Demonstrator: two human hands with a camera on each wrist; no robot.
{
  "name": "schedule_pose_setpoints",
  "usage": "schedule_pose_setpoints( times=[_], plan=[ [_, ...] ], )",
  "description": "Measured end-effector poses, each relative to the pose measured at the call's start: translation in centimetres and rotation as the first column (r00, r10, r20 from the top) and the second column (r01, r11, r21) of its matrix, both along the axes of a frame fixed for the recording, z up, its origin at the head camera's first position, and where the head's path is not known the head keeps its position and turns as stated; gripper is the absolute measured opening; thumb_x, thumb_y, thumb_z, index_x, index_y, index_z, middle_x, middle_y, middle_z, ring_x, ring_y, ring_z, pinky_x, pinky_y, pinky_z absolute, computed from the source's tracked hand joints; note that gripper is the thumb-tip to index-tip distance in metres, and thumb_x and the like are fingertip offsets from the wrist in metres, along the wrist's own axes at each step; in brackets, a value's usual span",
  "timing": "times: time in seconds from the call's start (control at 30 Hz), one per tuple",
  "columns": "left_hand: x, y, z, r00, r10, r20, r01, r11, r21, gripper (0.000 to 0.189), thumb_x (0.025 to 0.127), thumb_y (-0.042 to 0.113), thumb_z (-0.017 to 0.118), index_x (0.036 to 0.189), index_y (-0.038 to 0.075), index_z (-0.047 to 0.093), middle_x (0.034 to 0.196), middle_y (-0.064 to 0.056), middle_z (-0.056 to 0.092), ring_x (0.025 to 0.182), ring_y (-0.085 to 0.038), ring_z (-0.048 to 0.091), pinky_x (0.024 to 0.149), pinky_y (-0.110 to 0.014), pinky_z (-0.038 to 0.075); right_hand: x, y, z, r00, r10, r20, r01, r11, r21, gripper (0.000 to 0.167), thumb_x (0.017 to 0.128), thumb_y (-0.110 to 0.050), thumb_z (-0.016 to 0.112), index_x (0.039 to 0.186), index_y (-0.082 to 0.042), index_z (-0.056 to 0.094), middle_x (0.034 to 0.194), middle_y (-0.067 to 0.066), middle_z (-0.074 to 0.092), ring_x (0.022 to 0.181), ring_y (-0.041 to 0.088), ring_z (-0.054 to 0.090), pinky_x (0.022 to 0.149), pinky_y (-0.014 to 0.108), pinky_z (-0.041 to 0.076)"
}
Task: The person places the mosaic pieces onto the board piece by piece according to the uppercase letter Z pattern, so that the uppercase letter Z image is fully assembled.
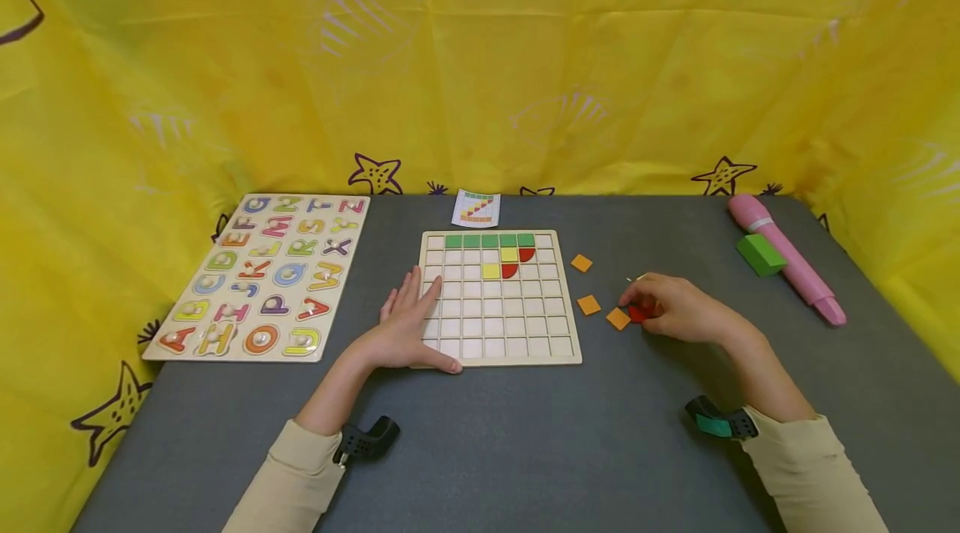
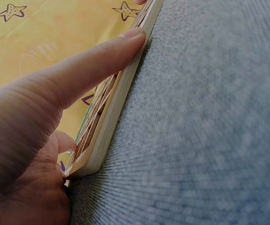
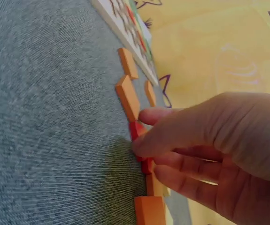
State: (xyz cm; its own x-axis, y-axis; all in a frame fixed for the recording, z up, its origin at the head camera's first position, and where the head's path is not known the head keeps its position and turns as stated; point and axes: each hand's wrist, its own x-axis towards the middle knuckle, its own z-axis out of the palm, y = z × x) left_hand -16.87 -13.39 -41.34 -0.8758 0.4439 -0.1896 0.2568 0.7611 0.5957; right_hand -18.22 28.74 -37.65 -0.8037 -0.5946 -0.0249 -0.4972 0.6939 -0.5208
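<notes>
A wooden grid board [image 1: 493, 324] lies in the middle of the table. Green squares [image 1: 490, 241] line its top row, with yellow squares [image 1: 491, 271] and red quarter-round tiles [image 1: 509, 271] below them. My left hand [image 1: 405, 331] rests along the board's left side, fingers spread; its thumb [image 2: 102, 61] lies straight on the near edge. To the right of the board, my right hand [image 1: 678, 309] pinches a red tile [image 3: 137, 130] at table level, its far side hidden by the fingers. Loose orange squares [image 1: 618, 319] lie beside that hand.
Behind the board stands a small pattern card [image 1: 476, 209]. A wooden alphabet puzzle [image 1: 258, 283] fills the left side of the table. On the right lie a pink marker-shaped object [image 1: 791, 262] and a green block [image 1: 761, 254]. Yellow cloth [image 1: 480, 99] hangs behind.
</notes>
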Motion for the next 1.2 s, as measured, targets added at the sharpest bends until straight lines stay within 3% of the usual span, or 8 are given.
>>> schedule_pose_setpoints(
  times=[0.3, 0.43, 0.53, 0.67, 0.87, 1.1, 1.2],
  plan=[
    [0.0, 0.0, 0.1, 1.0, 0.002, 0.0, -0.002, 1.0, 0.004, 0.131, 0.064, 0.053, 0.087, 0.156, 0.003, 0.008, 0.158, -0.024, -0.019, 0.145, -0.037, -0.017, 0.112, -0.056, -0.003, -0.7, -0.5, -0.6, 0.991, -0.111, -0.078, 0.114, 0.993, 0.025, 0.011, 0.085, -0.009, 0.076, 0.092, -0.006, 0.069, 0.08, -0.003, 0.06, 0.07, 0.013, 0.053, 0.064, 0.031, 0.047],
    [0.0, 0.0, 0.1, 1.0, 0.002, -0.001, -0.002, 1.0, 0.006, 0.131, 0.064, 0.053, 0.087, 0.156, 0.003, 0.008, 0.158, -0.024, -0.019, 0.145, -0.037, -0.017, 0.112, -0.056, -0.003, -0.9, -0.5, -1.0, 0.983, -0.103, -0.152, 0.106, 0.994, 0.015, 0.007, 0.089, -0.009, 0.071, 0.095, -0.004, 0.069, 0.081, -0.002, 0.062, 0.072, 0.015, 0.055, 0.067, 0.035, 0.049],
    [0.0, 0.0, 0.0, 1.0, 0.002, 0.002, -0.002, 1.0, 0.008, 0.131, 0.064, 0.054, 0.087, 0.157, 0.004, 0.008, 0.158, -0.023, -0.019, 0.145, -0.036, -0.017, 0.112, -0.056, -0.004, -0.7, -0.2, -0.8, 0.985, -0.056, -0.161, 0.062, 0.997, 0.034, 0.015, 0.087, 0.0, 0.068, 0.102, -0.003, 0.069, 0.092, 0.004, 0.062, 0.077, 0.018, 0.054, 0.071, 0.038, 0.048],
    [0.0, 0.0, -0.1, 1.0, 0.002, 0.005, -0.002, 1.0, 0.012, 0.131, 0.064, 0.053, 0.087, 0.156, 0.004, 0.008, 0.158, -0.023, -0.019, 0.145, -0.036, -0.018, 0.112, -0.056, -0.004, -0.5, 0.0, -0.6, 0.994, -0.031, -0.109, 0.036, 0.998, 0.05, 0.025, 0.082, 0.002, 0.072, 0.106, -0.003, 0.067, 0.097, 0.006, 0.057, 0.077, 0.018, 0.049, 0.068, 0.034, 0.045],
    [0.0, -0.1, -0.1, 1.0, -0.001, -0.001, 0.001, 1.0, 0.017, 0.132, 0.064, 0.053, 0.087, 0.156, 0.003, 0.008, 0.158, -0.023, -0.019, 0.145, -0.036, -0.018, 0.112, -0.056, -0.005, -0.7, -0.6, -1.2, 0.986, -0.107, -0.129, 0.111, 0.994, 0.023, 0.017, 0.085, -0.013, 0.076, 0.096, -0.006, 0.066, 0.079, -0.003, 0.056, 0.069, 0.013, 0.048, 0.062, 0.03, 0.043],
    [-0.1, -0.1, -0.2, 1.0, -0.002, 0.0, 0.002, 1.0, 0.011, 0.132, 0.063, 0.054, 0.087, 0.156, 0.003, 0.008, 0.158, -0.024, -0.018, 0.145, -0.037, -0.017, 0.112, -0.056, -0.004, -1.0, -1.1, -1.9, 0.979, -0.11, -0.174, 0.11, 0.994, -0.014, 0.02, 0.086, -0.013, 0.075, 0.103, -0.007, 0.068, 0.08, -0.001, 0.056, 0.068, 0.012, 0.047, 0.064, 0.03, 0.042],
    [-0.2, -0.1, -0.2, 1.0, -0.003, -0.001, 0.003, 1.0, 0.0, 0.132, 0.063, 0.055, 0.086, 0.156, 0.003, 0.008, 0.158, -0.024, -0.018, 0.145, -0.037, -0.017, 0.112, -0.056, -0.004, -1.0, -1.3, -2.0, 0.971, -0.124, -0.207, 0.122, 0.992, -0.02, 0.017, 0.086, -0.016, 0.075, 0.1, -0.009, 0.069, 0.077, -0.004, 0.054, 0.067, 0.01, 0.047, 0.063, 0.03, 0.042]
  ],
)
